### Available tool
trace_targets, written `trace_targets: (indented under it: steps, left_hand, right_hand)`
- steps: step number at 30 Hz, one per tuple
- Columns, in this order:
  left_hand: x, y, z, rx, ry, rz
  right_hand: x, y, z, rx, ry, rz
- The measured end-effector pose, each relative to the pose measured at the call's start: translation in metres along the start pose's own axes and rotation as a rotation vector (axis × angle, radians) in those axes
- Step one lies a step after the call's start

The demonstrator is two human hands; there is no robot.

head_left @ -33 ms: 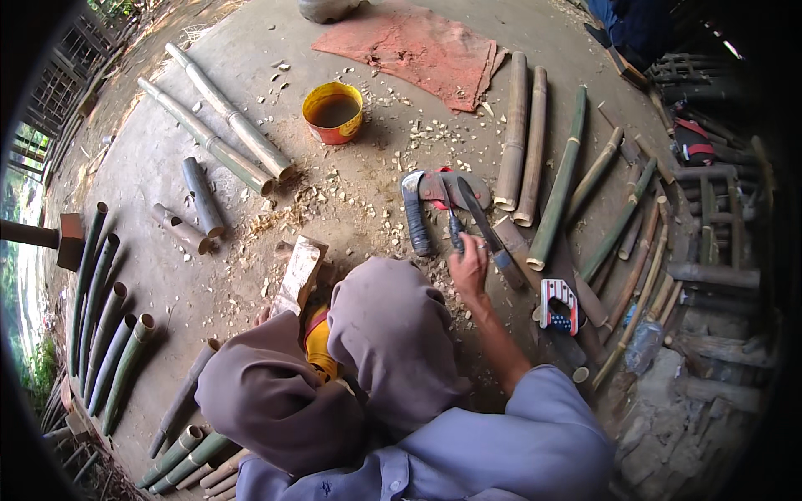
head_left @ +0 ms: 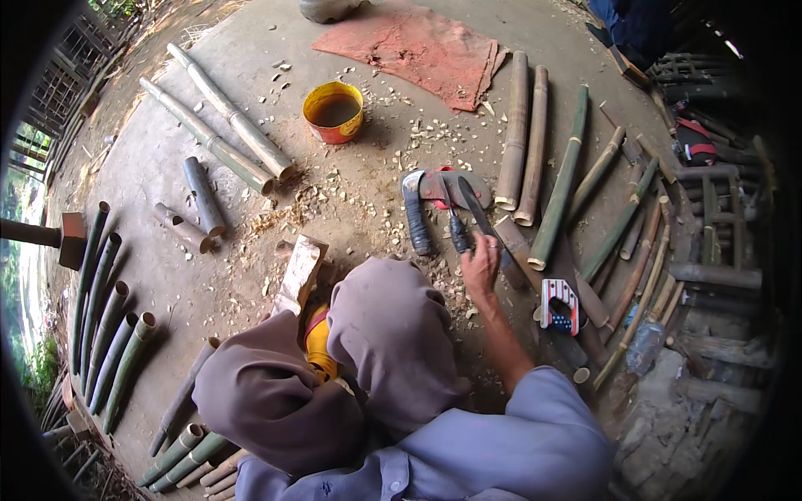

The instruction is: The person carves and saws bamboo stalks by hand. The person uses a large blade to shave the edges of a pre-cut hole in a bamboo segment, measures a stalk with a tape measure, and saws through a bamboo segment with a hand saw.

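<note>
Wood chips (head_left: pixel 430 134) litter a bare gray floor (head_left: pixel 259 46) strewn with bamboo. A crumpled red cloth (head_left: pixel 409 46) lies at the far side, near a yellow-and-red bucket (head_left: pixel 338 134) of dark liquid. Two long poles (head_left: pixel 230 109) rest at left beyond two short tubes (head_left: pixel 204 196), with green stalks (head_left: pixel 104 338) lined up nearer the edge. At center right, a black-wrapped handle (head_left: pixel 415 217) and two knives (head_left: pixel 478 209) lie together, just beside a row of thick canes (head_left: pixel 562 179); a striped handle (head_left: pixel 547 305) sits closer in.

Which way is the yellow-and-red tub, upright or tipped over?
Upright: the tub stands with its open rim facing up and dark liquid inside.
</note>
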State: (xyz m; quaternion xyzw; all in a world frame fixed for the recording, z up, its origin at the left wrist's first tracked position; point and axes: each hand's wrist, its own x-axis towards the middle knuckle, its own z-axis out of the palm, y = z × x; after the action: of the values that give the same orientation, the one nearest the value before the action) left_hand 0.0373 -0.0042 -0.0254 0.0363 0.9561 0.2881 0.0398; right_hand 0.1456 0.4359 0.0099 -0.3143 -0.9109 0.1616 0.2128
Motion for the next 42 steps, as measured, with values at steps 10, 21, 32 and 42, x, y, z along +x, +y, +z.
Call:
trace_targets:
  steps: [10, 21, 32, 42]
  left_hand:
    - [-0.032, -0.088, -0.095, 0.186, -0.205, -0.025]
    - [0.116, -0.024, -0.095, 0.050, -0.053, -0.039]
    - [0.279, -0.014, -0.021, 0.104, 0.229, -0.399]
    - [0.308, -0.031, -0.030, -0.132, 0.366, -0.677]
  right_hand:
    - [-0.042, 0.093, 0.002, -0.422, -0.162, 0.177]
    - [-0.027, 0.097, 0.006, -0.363, -0.253, 0.250]
    - [-0.049, 0.090, -0.018, -0.089, -0.148, 0.386]
    - [0.031, 0.039, -0.047, 0.136, 0.003, 0.180]
